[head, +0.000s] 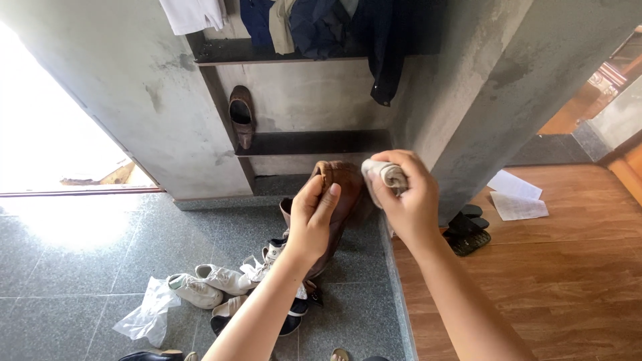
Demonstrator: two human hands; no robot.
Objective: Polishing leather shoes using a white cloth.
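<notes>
Grey wall [481,113] closing in just right of the work, open tile floor [80,254] lying left, left hand [313,217] gripping brown boot [341,194] held above white shoes [214,281], right hand [404,194] clamping pale cloth [384,175] against the boot's top.

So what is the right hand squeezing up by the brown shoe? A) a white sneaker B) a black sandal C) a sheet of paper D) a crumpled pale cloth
D: the right hand is closed around a crumpled pale cloth pressed at the brown shoe, which the left hand holds up.
</notes>
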